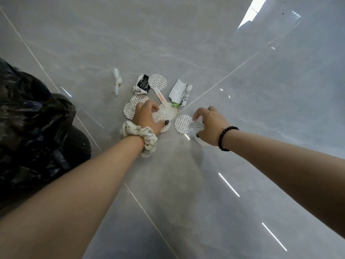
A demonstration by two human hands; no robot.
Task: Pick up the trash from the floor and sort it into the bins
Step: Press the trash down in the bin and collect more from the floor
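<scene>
Left hand [147, 116]: reaches down to the floor, fingers curled; its grip pinches a printed round seal [162, 119] lying under the palm, thumb on the disc's near edge
Right hand [210, 126]: low over the floor, fingers curled; its grip holds a crumpled silvery printed piece [196, 126] against the palm
Floor [186, 43]: glossy grey tiles with pale joint lines and bright reflections
Trash cluster: lies on the floor between and just beyond the two hands
Loose seal [182, 123]: flat on the floor, just beside the right hand's fingers
Plain white disc [170, 111]: touches the left hand's seal, with a thin paper stick sleeve [160, 96] lying across its far edge
Far seal [158, 81]: beside a black and white wrapper [142, 85]
Two overlapping seals [134, 103]: left of the left hand
Green and white wrapper [180, 93]: crumpled, far right of the cluster
Twisted white tissue [117, 83]: apart, to the left
Black bin bag [37, 128]: at the left edge, near the left forearm
Wrists: cloth scrunchie [141, 137] on the left, dark bead bracelet [225, 138] on the right
</scene>
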